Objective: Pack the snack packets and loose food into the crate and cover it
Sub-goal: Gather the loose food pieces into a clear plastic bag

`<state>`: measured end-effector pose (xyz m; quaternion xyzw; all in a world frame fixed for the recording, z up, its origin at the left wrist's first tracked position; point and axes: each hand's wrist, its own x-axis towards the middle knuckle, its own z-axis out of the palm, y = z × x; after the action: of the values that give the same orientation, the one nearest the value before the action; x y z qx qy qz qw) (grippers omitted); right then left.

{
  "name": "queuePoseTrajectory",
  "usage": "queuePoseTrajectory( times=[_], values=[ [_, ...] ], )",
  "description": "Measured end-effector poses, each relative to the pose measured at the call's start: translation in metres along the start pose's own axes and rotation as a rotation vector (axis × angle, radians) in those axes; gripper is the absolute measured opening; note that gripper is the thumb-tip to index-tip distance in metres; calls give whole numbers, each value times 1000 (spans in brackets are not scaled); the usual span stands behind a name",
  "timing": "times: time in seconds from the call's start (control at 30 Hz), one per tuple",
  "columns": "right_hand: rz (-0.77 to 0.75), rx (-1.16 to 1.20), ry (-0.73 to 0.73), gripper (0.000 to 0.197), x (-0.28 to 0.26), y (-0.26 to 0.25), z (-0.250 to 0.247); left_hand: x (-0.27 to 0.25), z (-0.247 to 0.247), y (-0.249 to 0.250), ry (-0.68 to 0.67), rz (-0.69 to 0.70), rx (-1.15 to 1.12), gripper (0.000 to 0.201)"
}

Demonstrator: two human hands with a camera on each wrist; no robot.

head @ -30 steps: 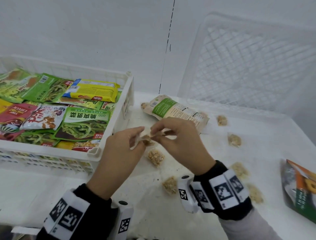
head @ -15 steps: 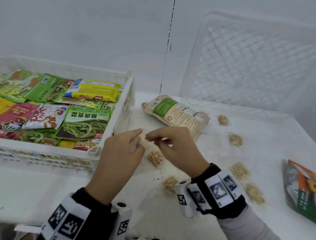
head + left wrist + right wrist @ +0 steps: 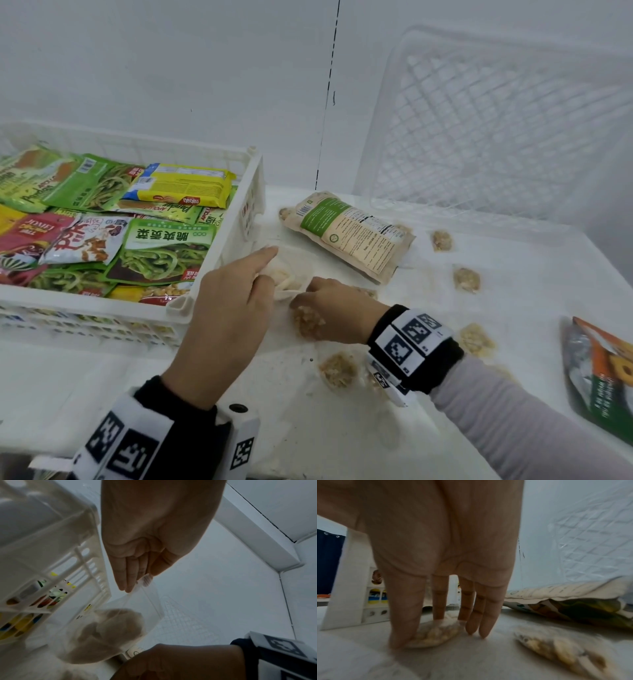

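Note:
My left hand pinches the top edge of a clear plastic bag beside the crate's right wall. In the left wrist view, that hand holds the bag hanging with a pale lump inside. My right hand is down on the table, thumb and fingers pinching a wrapped oat snack piece. The right wrist view shows this hand around the piece. The white crate at left holds several coloured snack packets.
A beige and green packet lies behind my hands. Several wrapped snack pieces are scattered on the white table, one near my right wrist. A white lattice cover leans on the wall at right. An orange and green packet lies at the right edge.
Both hands were raised together over the table. The right hand has dropped onto a snack piece below; the left hand has moved forward with the clear bag.

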<state>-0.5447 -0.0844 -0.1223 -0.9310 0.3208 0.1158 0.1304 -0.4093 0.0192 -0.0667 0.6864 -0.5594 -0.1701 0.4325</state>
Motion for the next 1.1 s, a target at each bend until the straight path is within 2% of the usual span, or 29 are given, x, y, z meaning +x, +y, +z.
queuePoseTrajectory(
  times=[0.1,0.17,0.3,0.37,0.47,0.53,0.6,0.7,0.77,0.87,0.93,1.03,1.1],
  values=[
    [101,83,-19,51,-1,5,-3,0,2,2,-52,-33,-84,46],
    [164,150,27,45,-7,14,-6,-2,5,4,-96,-53,-131,59],
    [224,294,175,16,-31,34,-13,-4,9,4,-126,-82,-164,64],
    [280,390,301,9,-45,40,-19,-4,9,5,-137,-63,-164,54],
    [298,556,657,6,-67,38,-35,-7,8,3,-160,-35,-135,54],
    [195,711,861,8,-80,26,-46,-9,9,-1,-167,-28,-96,55],
    [21,821,942,9,-86,6,-52,-10,10,-4,-178,-38,-83,56],
    [-103,645,934,9,-80,-20,-44,-11,12,-1,-199,-7,-108,55],
    [-111,449,918,6,-73,-26,-36,-11,13,-2,-189,3,-103,52],
    [-97,259,886,16,-66,-23,-25,-9,12,-9,-130,-1,-85,54],
    [-67,214,826,16,-63,-25,-22,-10,13,-7,-145,76,-46,53],
    [-36,135,723,16,-59,-35,-18,-10,17,1,-217,282,91,50],
    [-43,159,699,22,-62,-37,-15,-7,17,2,-212,393,166,46]
  ],
)
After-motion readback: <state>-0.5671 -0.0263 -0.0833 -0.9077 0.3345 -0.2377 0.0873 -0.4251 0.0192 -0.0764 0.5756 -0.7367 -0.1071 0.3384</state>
